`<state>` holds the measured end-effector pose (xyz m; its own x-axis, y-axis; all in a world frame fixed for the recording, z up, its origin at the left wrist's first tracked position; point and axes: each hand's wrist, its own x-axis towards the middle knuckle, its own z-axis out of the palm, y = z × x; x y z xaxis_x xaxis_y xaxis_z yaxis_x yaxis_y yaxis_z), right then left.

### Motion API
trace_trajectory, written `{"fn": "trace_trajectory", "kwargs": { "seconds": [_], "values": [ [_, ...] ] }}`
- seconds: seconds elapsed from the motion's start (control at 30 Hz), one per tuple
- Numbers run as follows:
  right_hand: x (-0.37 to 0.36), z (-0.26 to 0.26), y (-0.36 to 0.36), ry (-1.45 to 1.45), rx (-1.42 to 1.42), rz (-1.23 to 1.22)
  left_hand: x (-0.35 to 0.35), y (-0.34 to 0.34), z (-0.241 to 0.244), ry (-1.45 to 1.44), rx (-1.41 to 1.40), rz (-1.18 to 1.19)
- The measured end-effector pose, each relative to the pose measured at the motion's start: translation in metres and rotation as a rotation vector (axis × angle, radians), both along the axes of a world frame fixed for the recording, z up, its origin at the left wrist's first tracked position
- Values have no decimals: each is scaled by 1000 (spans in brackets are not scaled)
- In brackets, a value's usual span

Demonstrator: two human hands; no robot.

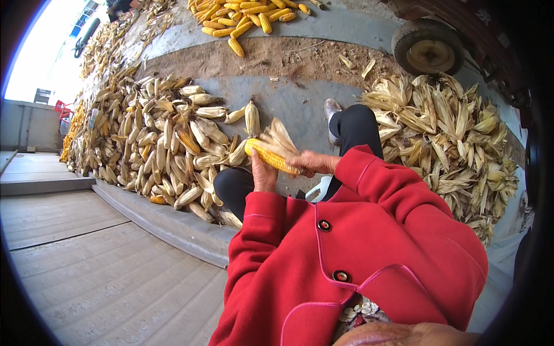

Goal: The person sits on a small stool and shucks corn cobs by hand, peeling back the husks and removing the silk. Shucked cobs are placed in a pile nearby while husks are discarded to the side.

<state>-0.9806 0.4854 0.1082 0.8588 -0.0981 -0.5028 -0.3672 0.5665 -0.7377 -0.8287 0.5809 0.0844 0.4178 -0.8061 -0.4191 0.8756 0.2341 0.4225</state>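
A yellow ear of corn (270, 156) lies slantwise between my hands, its kernels bare along the near side. Pale dry husk leaves (279, 136) stand out from its far side. My left hand (263, 171) grips the ear near its upper left end, thumb on the kernels. My right hand (314, 163) is closed round the lower right end, where the husk gathers; its fingertips are partly hidden. Just beyond the ear, an unhusked ear (252, 119) stands out from a large heap of unhusked corn (169, 138) at the left.
Loose husks (441, 142) are piled at the right, below a vehicle's wheel (429, 51). Bare yellow ears (246, 15) lie heaped at the far side, across a strip of soil (259, 58). A raised ledge (164, 222) borders the left heap. My knees flank the work.
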Motion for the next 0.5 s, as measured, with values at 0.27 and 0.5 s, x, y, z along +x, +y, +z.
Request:
{"fn": "trace_trajectory", "kwargs": {
  "seconds": [0.27, 0.5],
  "values": [
    [-4, -24, -11, 63, 265, -293, -9, -2, -17, -454, 439, -372],
    [-5, -40, -19, 137, 390, -457, -5, 7, -12, -561, 512, -412]
  ]
}}
